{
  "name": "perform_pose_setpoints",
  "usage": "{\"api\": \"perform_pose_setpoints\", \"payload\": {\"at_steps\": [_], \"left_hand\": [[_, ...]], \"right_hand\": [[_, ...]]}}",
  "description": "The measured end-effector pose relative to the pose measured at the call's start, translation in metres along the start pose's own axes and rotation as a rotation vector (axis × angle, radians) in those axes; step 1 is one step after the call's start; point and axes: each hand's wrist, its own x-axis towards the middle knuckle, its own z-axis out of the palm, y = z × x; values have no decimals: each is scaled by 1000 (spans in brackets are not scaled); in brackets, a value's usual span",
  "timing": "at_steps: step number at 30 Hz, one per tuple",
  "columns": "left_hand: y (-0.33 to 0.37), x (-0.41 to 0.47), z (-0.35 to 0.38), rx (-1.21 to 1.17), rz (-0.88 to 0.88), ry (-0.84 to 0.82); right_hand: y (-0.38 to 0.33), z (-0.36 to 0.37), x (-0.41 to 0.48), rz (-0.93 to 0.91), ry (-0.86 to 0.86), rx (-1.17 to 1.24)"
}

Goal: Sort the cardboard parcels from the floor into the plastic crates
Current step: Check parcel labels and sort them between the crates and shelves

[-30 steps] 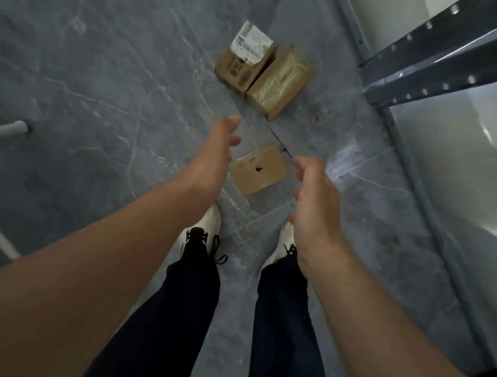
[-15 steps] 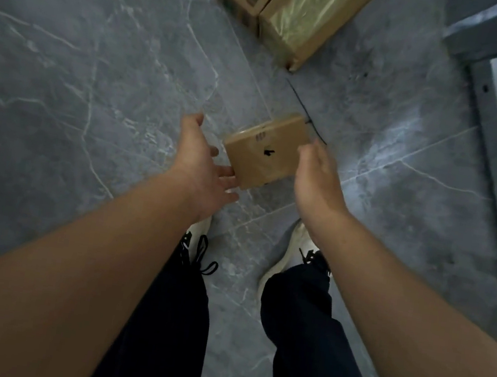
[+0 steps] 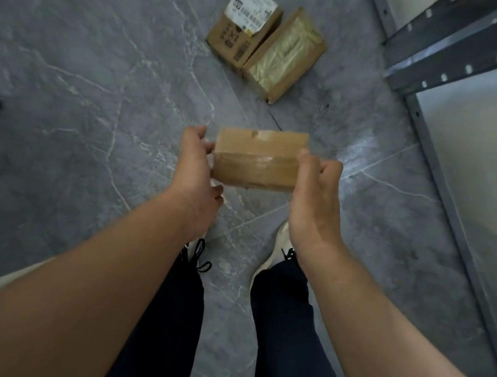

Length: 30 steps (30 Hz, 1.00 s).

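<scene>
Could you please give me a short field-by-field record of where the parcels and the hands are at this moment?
held: small taped cardboard parcel, off the floor, between both hands
left: left hand grips its left end
right: right hand grips its right end
on floor: labelled parcel and tape-wrapped parcel, side by side
surface: grey tiled floor

Taped cardboard parcel point(image 3: 259, 158), glossy stone floor point(image 3: 79, 84)
</scene>
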Motion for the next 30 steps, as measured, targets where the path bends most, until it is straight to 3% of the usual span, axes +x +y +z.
{"api": "perform_pose_setpoints", "payload": {"at_steps": [13, 18, 23, 30], "left_hand": [[46, -104, 12, 219, 366, -136], [66, -170, 11, 317, 488, -329], [70, -250, 23, 250, 546, -582], [34, -354, 48, 466, 593, -777]], "right_hand": [[-27, -33, -97, -70, 379, 396], [-46, -39, -147, -131, 482, 578], [-65, -76, -215, -200, 660, 696], [-54, -136, -304, -242, 819, 766]]}}
